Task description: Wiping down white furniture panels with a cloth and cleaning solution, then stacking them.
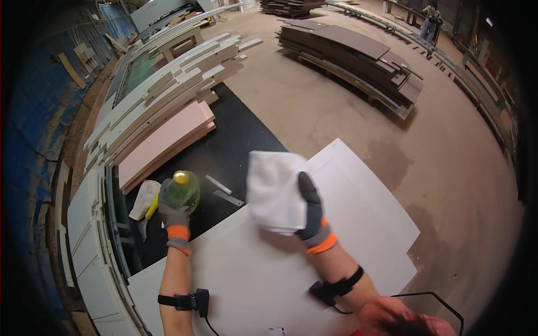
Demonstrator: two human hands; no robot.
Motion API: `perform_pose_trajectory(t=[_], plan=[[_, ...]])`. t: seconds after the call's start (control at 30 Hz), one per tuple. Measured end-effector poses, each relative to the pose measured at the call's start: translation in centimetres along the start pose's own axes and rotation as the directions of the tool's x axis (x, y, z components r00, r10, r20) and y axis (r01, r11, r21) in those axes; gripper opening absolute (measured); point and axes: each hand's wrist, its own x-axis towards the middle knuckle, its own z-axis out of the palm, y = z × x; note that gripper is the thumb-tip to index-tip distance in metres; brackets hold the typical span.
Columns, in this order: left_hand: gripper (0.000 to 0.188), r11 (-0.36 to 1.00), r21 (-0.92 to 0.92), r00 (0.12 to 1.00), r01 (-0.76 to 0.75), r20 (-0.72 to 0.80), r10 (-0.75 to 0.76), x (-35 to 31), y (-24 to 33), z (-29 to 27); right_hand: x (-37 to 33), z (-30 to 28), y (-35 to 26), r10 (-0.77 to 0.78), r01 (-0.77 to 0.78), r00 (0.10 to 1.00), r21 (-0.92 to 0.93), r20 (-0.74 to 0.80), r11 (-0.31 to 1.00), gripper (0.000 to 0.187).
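Note:
In a grey glove with an orange cuff, my left hand (171, 205) grips a green see-through bottle (188, 193) with a yellow cap, over the black work surface (235, 126). My right hand (312, 206), gloved the same way, holds a folded white cloth (274, 190) above large white panels (241, 274). Motion blurs the cloth a little. Close to my left hand lie a crumpled whitish cloth (144, 199) and a tool with a yellow handle (152, 207). Between my hands, a white stick-like piece (218, 184) and a small metal ruler-like strip (228, 197) rest on the black surface.
Pink boards (165, 143) are stacked beyond my left hand, with piles of white boards (162, 92) behind them. Dark brown panels (347, 50) lie stacked on a pallet across the floor. A person (431, 25) stands far off at the right, near a long rail-like line.

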Motion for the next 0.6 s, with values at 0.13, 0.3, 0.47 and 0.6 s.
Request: perform_pose_trajectory(t=[0.13,0.3,0.47,0.6], plan=[[0.051,0.973,-0.169,0.988,0.155,0.017,-0.154,3.1,-8.8,-5.1,-2.5,3.7,-5.8,-0.282,0.148,0.952,-0.633,-0.116,0.76,0.046],[0.065,0.827,-0.444,0.936,0.344,0.088,-0.342,3.3,-10.9,-5.1,-5.6,2.8,-9.6,-0.537,-0.215,0.843,-0.899,0.026,-0.382,0.049],[0.08,0.95,0.203,0.959,0.238,-0.204,-0.197,0.1,-5.1,-3.0,-4.2,-2.8,-9.5,-0.11,-0.109,0.994,-0.113,-0.002,-0.988,0.067],[0.083,0.924,0.371,0.983,0.089,-0.18,-0.022,-5.0,-3.1,-6.4,0.4,-4.0,-10.9,-0.25,-0.249,0.968,-0.12,-0.003,-0.961,0.066]])
